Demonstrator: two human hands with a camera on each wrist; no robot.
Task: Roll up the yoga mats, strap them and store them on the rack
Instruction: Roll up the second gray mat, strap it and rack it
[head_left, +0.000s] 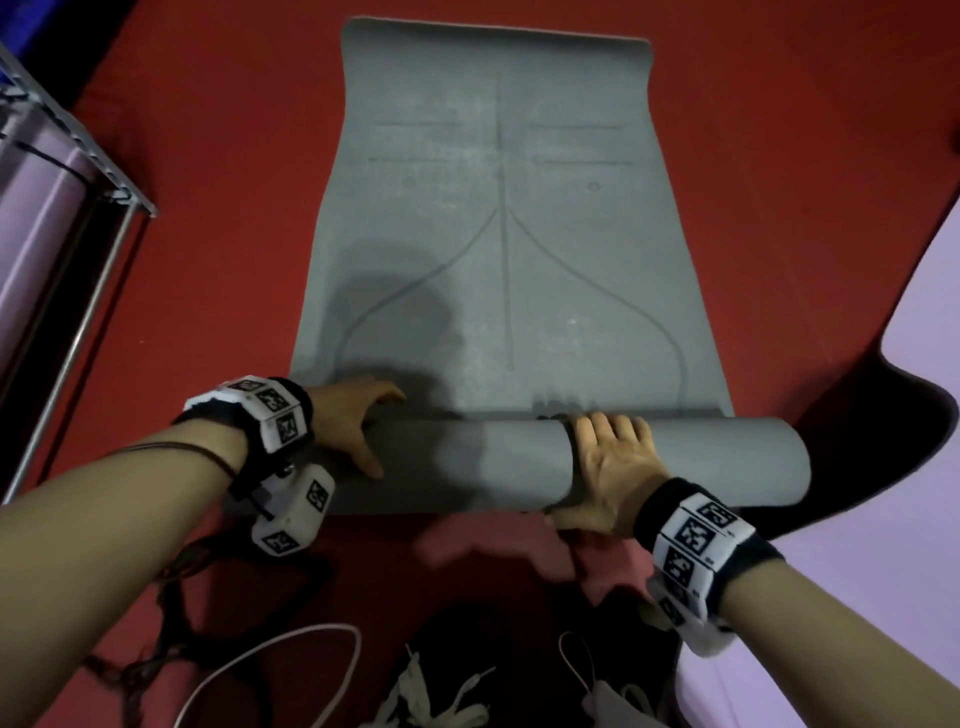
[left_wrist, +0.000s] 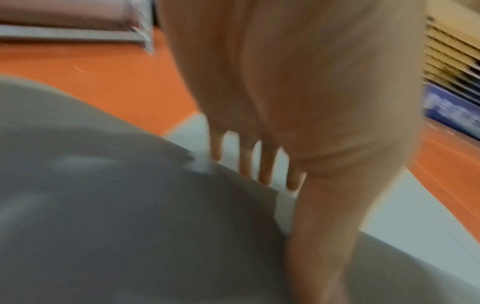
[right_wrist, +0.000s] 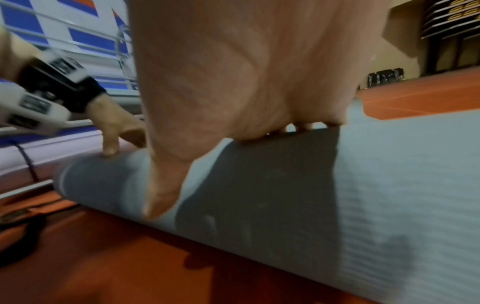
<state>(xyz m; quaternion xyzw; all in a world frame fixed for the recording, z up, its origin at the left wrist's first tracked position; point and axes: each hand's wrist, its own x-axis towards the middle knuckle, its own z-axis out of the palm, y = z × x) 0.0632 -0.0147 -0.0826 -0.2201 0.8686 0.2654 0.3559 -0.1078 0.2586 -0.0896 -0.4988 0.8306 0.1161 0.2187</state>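
A grey yoga mat (head_left: 498, 234) lies on the red floor, its near end wound into a thick roll (head_left: 493, 462) (right_wrist: 285, 195) (left_wrist: 103, 205). My left hand (head_left: 348, 426) (left_wrist: 298, 102) presses on the roll's left end; its fingers (left_wrist: 265, 164) reach straight over the far side and the thumb lies on the near side. My right hand (head_left: 608, 462) (right_wrist: 246, 72) rests palm down right of the roll's middle, fingers draped over the top, thumb spread toward me. The left hand (right_wrist: 114, 123) also shows in the right wrist view.
A metal rack (head_left: 104, 171) at the left holds a strapped lilac rolled mat (head_left: 31, 208). A lilac mat (head_left: 924, 415) with a dark edge lies flat at the right. Dark straps (head_left: 171, 597), a white cord (head_left: 270, 654) and shoes lie near my knees.
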